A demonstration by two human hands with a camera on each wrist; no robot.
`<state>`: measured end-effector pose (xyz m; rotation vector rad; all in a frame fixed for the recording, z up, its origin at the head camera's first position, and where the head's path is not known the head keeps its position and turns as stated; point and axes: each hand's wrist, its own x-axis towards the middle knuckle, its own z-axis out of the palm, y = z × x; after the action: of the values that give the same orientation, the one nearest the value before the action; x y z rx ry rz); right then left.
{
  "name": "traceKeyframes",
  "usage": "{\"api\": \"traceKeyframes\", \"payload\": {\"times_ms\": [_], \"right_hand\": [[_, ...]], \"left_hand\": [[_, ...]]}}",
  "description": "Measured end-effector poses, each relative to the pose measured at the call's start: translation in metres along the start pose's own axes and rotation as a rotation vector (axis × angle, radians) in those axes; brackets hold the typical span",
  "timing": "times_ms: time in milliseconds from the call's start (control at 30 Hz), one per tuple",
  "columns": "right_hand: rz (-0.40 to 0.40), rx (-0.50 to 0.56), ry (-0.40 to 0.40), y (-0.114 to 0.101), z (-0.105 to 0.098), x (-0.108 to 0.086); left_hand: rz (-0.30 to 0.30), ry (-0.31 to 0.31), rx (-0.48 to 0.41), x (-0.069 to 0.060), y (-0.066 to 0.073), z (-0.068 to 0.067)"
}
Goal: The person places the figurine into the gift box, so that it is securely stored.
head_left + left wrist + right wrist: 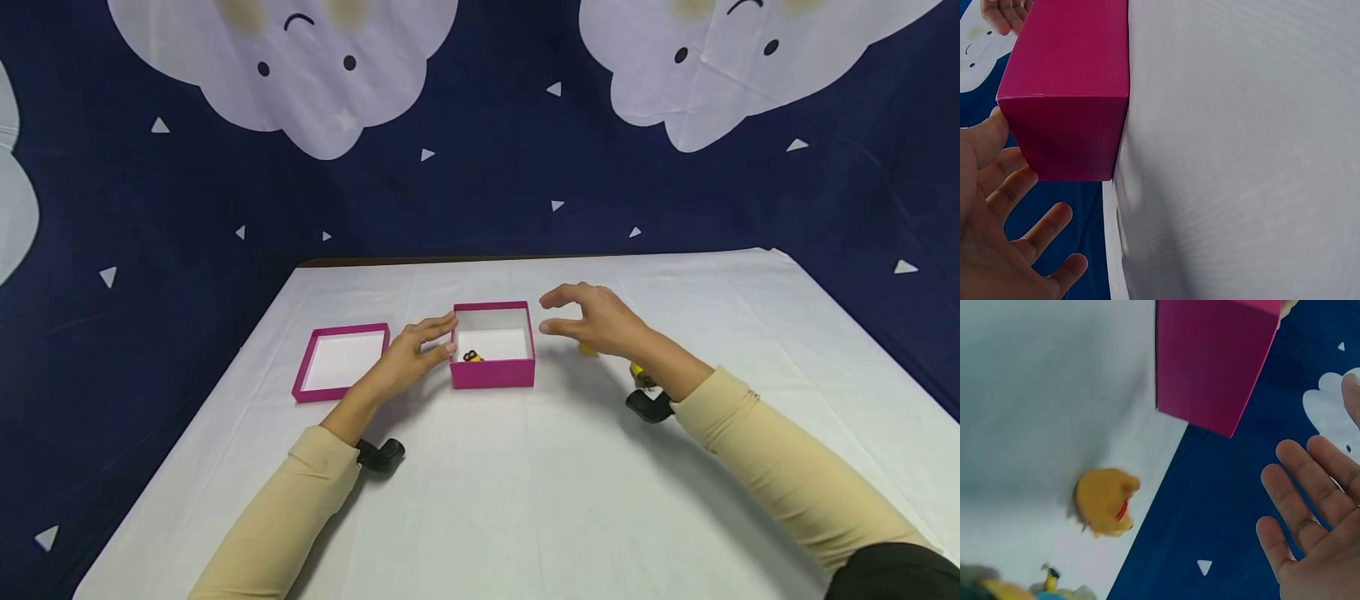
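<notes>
Open-topped magenta cardboard box (492, 374) stands on the white cloth-covered surface (487, 500), small yellow-and-black toy (474, 357) inside. Left hand (408, 358), fingers extended, touches the box's left wall, presumably steadying it. Right hand (600, 321), empty, fingers parted, hovers right of the box. Magenta-rimmed white lid (341, 362) lies left of it, apparently for unobstructed access.

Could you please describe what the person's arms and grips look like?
The left sleeve and right sleeve are plain beige; near the end of each shows a curved black device. The left grip and right grip wear no gloves.
</notes>
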<state>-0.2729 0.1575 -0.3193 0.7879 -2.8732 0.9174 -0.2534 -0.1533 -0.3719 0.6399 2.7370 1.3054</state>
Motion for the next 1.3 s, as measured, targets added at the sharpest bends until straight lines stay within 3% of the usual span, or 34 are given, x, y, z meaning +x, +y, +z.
{"api": "traceKeyframes", "payload": {"times_ms": [400, 700, 1033, 1300], "right_hand": [[0.097, -0.011, 0.046, 0.026, -0.002, -0.007], [0.131, -0.065, -0.032, 0.041, 0.0, -0.009], [0.136, -0.091, -0.047, 0.062, 0.005, -0.008], [0.181, -0.085, -0.065, 0.065, -0.002, -0.019]], "left_hand": [[-0.009, -0.009, -0.004, 0.0, 0.001, 0.0], [-0.009, -0.009, -0.004, -0.001, 0.001, -0.001], [-0.011, -0.007, -0.002, 0.0, 0.002, -0.001], [-0.016, -0.008, -0.001, 0.0, 0.002, -0.001]]}}
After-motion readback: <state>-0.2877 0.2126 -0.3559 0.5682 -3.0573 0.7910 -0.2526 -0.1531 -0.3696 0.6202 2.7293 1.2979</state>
